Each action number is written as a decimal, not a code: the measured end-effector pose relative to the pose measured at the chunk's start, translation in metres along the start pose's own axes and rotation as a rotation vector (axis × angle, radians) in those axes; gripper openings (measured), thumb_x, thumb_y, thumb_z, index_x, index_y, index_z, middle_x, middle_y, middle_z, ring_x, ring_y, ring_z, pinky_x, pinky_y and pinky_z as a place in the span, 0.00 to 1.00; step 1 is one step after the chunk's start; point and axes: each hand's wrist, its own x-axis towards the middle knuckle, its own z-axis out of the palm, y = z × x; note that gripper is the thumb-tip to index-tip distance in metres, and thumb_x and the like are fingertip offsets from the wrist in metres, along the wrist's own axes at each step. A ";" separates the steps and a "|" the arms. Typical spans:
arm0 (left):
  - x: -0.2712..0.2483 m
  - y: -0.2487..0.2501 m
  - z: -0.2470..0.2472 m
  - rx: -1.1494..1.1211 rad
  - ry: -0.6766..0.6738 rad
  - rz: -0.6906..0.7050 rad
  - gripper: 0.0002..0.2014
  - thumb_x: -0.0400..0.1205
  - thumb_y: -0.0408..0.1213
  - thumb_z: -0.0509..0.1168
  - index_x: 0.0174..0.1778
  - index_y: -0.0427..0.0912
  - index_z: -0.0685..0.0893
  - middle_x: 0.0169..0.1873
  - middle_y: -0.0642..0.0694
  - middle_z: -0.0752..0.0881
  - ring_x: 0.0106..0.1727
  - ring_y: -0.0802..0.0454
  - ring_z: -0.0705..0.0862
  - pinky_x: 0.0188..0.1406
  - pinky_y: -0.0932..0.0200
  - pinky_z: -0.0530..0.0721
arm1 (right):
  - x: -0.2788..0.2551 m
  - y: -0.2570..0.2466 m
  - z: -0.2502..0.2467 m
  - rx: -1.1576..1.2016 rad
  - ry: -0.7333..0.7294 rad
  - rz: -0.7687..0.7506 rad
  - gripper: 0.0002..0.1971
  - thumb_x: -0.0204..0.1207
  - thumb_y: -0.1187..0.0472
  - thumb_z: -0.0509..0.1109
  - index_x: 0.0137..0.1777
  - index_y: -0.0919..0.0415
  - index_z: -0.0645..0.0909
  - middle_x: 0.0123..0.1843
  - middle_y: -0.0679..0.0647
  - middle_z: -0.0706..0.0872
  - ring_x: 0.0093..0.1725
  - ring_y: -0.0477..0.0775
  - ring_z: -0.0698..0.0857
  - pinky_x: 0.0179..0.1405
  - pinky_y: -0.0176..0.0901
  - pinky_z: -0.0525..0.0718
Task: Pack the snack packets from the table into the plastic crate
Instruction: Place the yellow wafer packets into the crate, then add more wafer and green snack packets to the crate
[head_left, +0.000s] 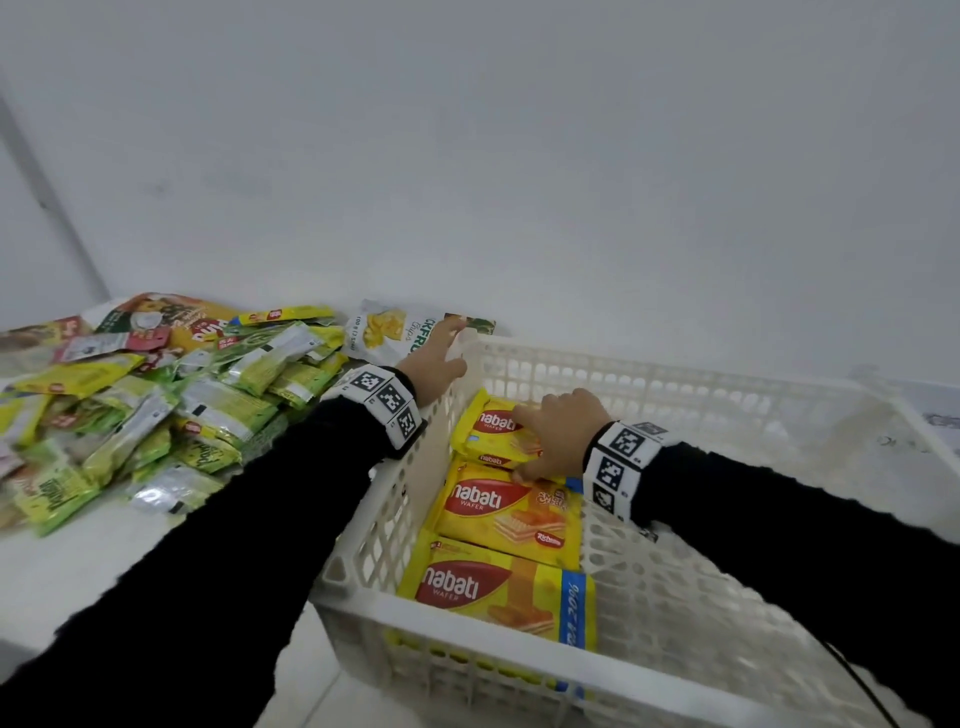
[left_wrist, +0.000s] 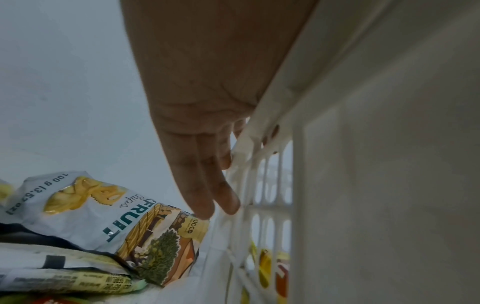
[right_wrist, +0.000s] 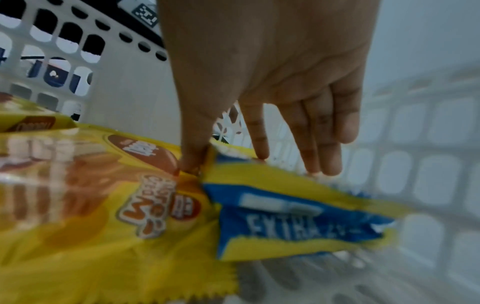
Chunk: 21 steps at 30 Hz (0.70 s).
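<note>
Crate (head_left: 675, 374): white plastic lattice, standing at the edge of the surface (head_left: 78, 561); its near-right part is cut off by the frame and covered by a sleeve.
Wafer packets inside crate: three yellow ones in a row along the crate's left wall; the nearest packet (head_left: 498, 592), the middle packet (head_left: 511, 512) and the farthest packet (head_left: 493, 428), each overlapping the next.
Right hand (head_left: 561, 431): inside the crate, fingers straight and close together, tips touching the farthest packet's blue-and-yellow end (right_wrist: 298, 214); the thumb presses down beside it. The wrist view is blurred.
Left hand (head_left: 434, 364): on the crate's far-left rim, fingers straight and hanging down outside the wall (left_wrist: 259, 185); the thumb is hidden.
Jackfruit chips bag (head_left: 395, 330): on the surface just beyond the crate's far-left corner, partly hidden by the left hand.
Loose snack packets (head_left: 156, 400): a green and yellow heap on the surface left of the crate, cut off at the frame edge; most labels are unreadable.
</note>
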 end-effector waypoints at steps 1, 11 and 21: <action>0.000 0.000 0.000 -0.013 0.000 -0.015 0.29 0.82 0.26 0.54 0.79 0.43 0.55 0.79 0.40 0.60 0.79 0.44 0.64 0.76 0.50 0.65 | 0.002 -0.003 0.000 0.003 -0.017 0.006 0.38 0.69 0.31 0.64 0.73 0.54 0.64 0.62 0.59 0.78 0.57 0.61 0.81 0.52 0.49 0.74; -0.024 0.009 -0.012 0.139 -0.023 -0.082 0.24 0.88 0.41 0.49 0.81 0.44 0.56 0.81 0.45 0.60 0.81 0.48 0.60 0.76 0.60 0.58 | 0.007 0.006 -0.007 0.207 -0.165 0.025 0.41 0.71 0.34 0.64 0.79 0.52 0.57 0.73 0.59 0.67 0.69 0.63 0.74 0.63 0.53 0.75; -0.102 0.006 -0.128 0.354 0.224 -0.086 0.28 0.81 0.42 0.65 0.77 0.47 0.65 0.76 0.45 0.68 0.75 0.48 0.68 0.71 0.57 0.67 | -0.026 -0.019 -0.163 0.230 -0.043 -0.142 0.33 0.75 0.44 0.67 0.78 0.50 0.62 0.74 0.53 0.72 0.72 0.53 0.72 0.69 0.42 0.67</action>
